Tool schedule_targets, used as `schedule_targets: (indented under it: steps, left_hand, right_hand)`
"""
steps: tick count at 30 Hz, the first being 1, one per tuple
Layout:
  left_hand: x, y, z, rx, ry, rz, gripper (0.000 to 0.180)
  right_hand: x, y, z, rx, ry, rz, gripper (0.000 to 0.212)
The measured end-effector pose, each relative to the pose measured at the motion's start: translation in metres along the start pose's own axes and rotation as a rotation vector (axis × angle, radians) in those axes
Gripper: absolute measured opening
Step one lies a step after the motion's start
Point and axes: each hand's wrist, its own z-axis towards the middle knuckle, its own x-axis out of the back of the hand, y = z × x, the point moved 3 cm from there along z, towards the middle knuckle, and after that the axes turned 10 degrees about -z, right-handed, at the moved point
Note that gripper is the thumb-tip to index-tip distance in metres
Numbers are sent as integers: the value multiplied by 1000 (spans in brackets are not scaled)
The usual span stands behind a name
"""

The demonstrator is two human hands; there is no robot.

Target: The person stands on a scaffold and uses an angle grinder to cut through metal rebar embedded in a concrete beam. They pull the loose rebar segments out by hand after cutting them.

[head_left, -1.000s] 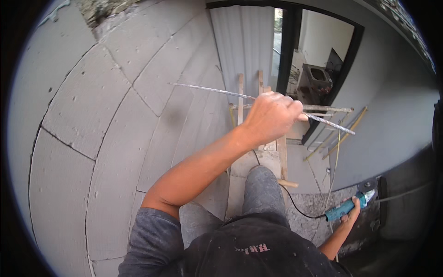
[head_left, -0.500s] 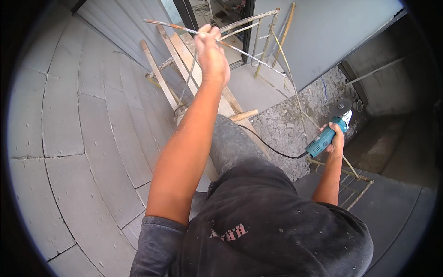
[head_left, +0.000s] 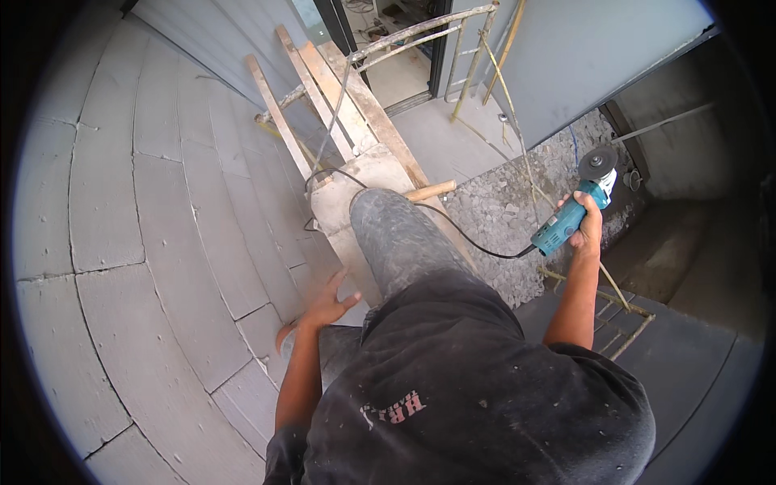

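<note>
My right hand (head_left: 588,220) is wrapped round the teal body of an angle grinder (head_left: 558,229), held out at the right. Its grey disc (head_left: 596,162) points up and away from me. From the grinder's rear end a black cord (head_left: 489,268) runs left past my leg and loops over the planks. Low at the left, my left hand (head_left: 327,304) is slightly blurred, its thumb and fingers apart and nothing in it. It is beside my bent leg, close to the grey block wall (head_left: 190,242).
Wooden planks (head_left: 368,121) lie across a scaffold frame (head_left: 420,32) ahead, under my leg. Broken rubble (head_left: 501,214) covers ground below at the right. Another scaffold frame (head_left: 626,331) stands lower right. A doorway (head_left: 396,56) opens at the far side, beside grey panels (head_left: 582,65).
My left hand has let go of the long thin rod and come down and back toward my body. The rod is out of view. The grinder has shifted only slightly.
</note>
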Motion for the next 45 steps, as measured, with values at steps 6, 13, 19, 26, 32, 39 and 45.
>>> schedule_targets:
  steps: [6, 13, 19, 26, 32, 39, 45]
  left_hand:
    - [-65, -42, -77, 314, -222, 326, 49]
    - [-68, -19, -14, 3, 292, -174, 31]
    - [31, 233, 31, -427, 413, -264, 71]
    - [71, 373, 76, -673, 622, 109, 96]
    - [127, 386, 86, -413, 814, -107, 62]
    - [195, 383, 76, -641, 734, -361, 50]
    - [243, 413, 69, -758, 539, -505, 49]
  right_hand:
    - [-23, 1, -5, 80, -56, 58, 29]
    - [-138, -62, 19, 227, -215, 85, 28]
    - [-263, -120, -21, 307, -373, 139, 22]
    - [-391, -154, -88, 397, -541, 8, 17]
    - [-465, -163, -125, 486, -678, -96, 23]
    - [-521, -191, -155, 600, -829, -30, 27]
    - [-561, -223, -158, 575, -1131, 4, 29]
